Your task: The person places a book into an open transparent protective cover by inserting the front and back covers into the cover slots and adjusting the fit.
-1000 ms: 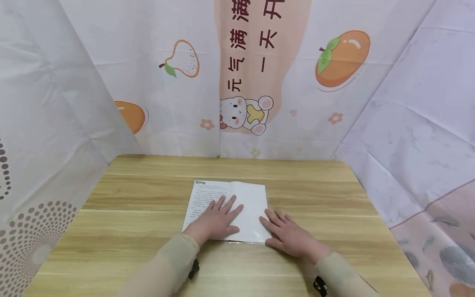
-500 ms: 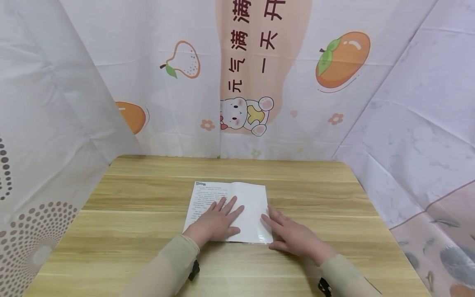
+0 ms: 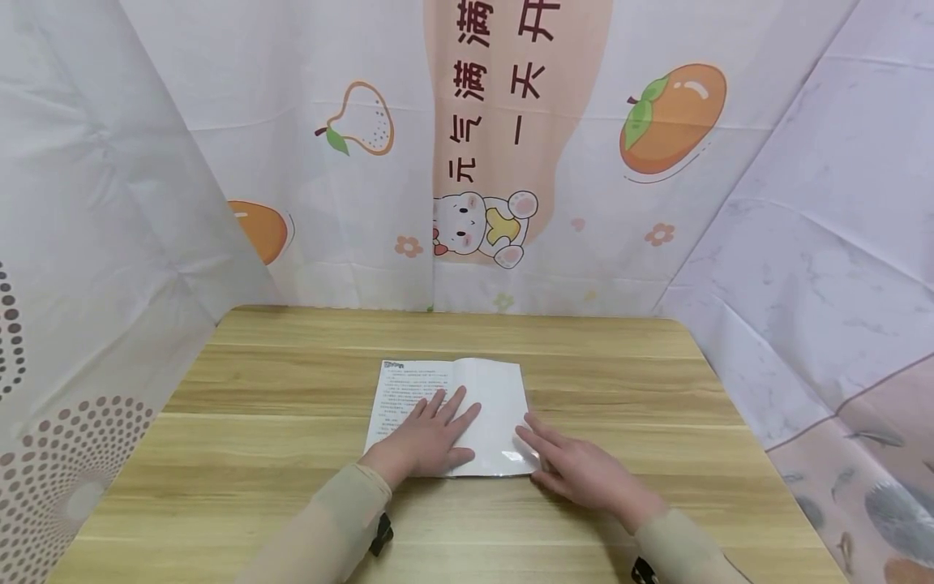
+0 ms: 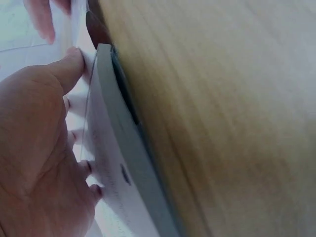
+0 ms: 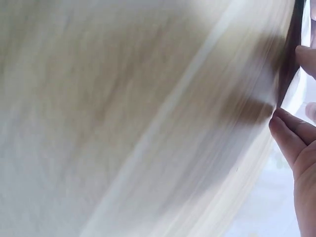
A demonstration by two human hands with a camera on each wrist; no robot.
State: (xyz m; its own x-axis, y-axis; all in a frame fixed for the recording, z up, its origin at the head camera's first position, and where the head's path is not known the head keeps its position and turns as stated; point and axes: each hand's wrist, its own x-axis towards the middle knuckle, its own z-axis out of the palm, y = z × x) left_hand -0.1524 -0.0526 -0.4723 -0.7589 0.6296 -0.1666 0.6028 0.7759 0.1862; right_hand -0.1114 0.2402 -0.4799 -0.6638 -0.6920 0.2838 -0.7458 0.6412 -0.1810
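An open book [image 3: 496, 397] lies on the wooden table, with printed text on its left page and a blank white right page. My left hand [image 3: 426, 442] rests across the pages near the middle, fingers spread and straight. In the left wrist view, the left hand [image 4: 39, 148] lies over the pages beside the thick page block [image 4: 118, 128]. My right hand [image 3: 584, 470] pinches the book's lower right edge, its index finger over the page and its thumb at the corner. The right wrist view catches the right hand [image 5: 301, 143] at the slightly raised dark cover edge [image 5: 290, 64].
The wood-grain table [image 3: 277, 389] extends around the book on all sides. Behind it hangs a white curtain [image 3: 350, 203] printed with fruit and a cartoon bear, with further cloth at left and right. A dark strap [image 3: 381, 534] shows at the left wrist.
My right hand has turned from lying flat at the page's edge to gripping the lower right edge, moving slightly right and down. That edge has lifted a little. My left hand stays put.
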